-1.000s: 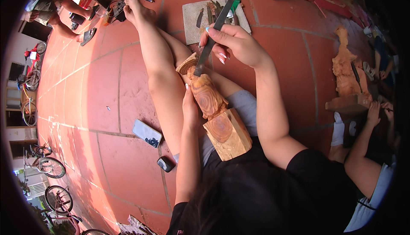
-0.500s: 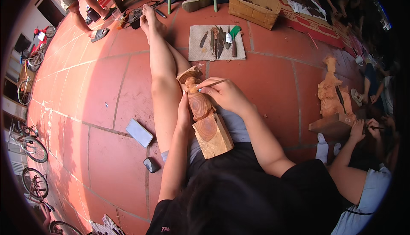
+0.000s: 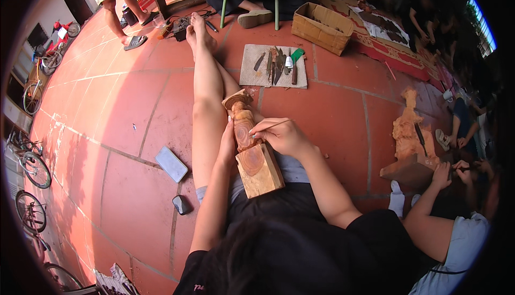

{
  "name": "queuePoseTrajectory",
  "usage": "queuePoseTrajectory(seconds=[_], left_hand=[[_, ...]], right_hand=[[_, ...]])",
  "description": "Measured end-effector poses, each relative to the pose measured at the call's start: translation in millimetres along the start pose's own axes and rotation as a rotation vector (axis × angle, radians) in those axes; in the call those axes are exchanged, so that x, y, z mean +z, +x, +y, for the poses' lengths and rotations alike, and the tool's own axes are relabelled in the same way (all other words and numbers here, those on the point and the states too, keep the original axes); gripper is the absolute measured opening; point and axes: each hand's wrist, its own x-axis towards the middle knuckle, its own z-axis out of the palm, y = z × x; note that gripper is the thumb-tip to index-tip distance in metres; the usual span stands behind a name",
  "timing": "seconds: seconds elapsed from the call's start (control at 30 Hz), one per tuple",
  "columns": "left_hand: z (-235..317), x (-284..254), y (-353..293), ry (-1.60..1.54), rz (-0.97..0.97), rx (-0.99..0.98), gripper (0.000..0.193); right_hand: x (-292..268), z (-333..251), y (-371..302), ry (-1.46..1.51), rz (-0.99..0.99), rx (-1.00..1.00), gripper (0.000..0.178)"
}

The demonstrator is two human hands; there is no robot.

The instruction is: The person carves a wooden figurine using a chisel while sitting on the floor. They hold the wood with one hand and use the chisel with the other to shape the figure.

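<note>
Across my lap lies a carved wooden figure [image 3: 245, 128], with ringed grain on its rounded middle and a square uncarved block [image 3: 262, 172] at the end nearest my body. My left hand [image 3: 227, 142] is wrapped along the figure's left side, steadying it against my leg. In my right hand [image 3: 284, 136], a slim brown stick-like tool [image 3: 276, 123] is pinched, pencil fashion. The fingertips of that hand rest at the figure's middle, just above the block. The tool's working tip is too small to make out.
Ahead of my lap, a pale mat [image 3: 251, 64] carries several carving tools. A cardboard box [image 3: 322, 29] stands beyond it. On the tiles to my left lie a phone [image 3: 171, 163] and a small dark case [image 3: 182, 204]. At right, another person works on a larger carving [image 3: 412, 128].
My right hand with the slim tool has moved down the figure, from its upper part to the rounded middle near the block. The left hand stays at the side. The whole view has shifted slightly.
</note>
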Motion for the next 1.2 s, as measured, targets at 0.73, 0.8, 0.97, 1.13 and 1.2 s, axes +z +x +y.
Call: queuePoseTrajectory(seconds=[0.73, 0.8, 0.97, 1.13, 1.2], left_hand=[[-13.8, -5.1, 19.7, 0.221, 0.202, 0.210, 0.043], [-10.7, -4.0, 15.9, 0.123, 0.206, 0.200, 0.043], [-7.0, 0.2, 16.2, 0.126, 0.155, 0.158, 0.046], [0.2, 5.0, 12.5, 0.113, 0.160, 0.097, 0.050], [0.8, 5.4, 11.1, 0.096, 0.143, 0.090, 0.050]], right_hand=[[-8.0, 9.4, 13.3, -0.275, 0.042, -0.058, 0.027], [-9.2, 6.6, 15.5, -0.276, 0.065, -0.134, 0.027], [12.9, 19.1, 20.5, -0.166, 0.276, -0.189, 0.014], [0.6, 12.5, 8.9, -0.010, 0.130, -0.100, 0.006], [1.4, -0.8, 15.9, 0.105, 0.253, -0.142, 0.011]])
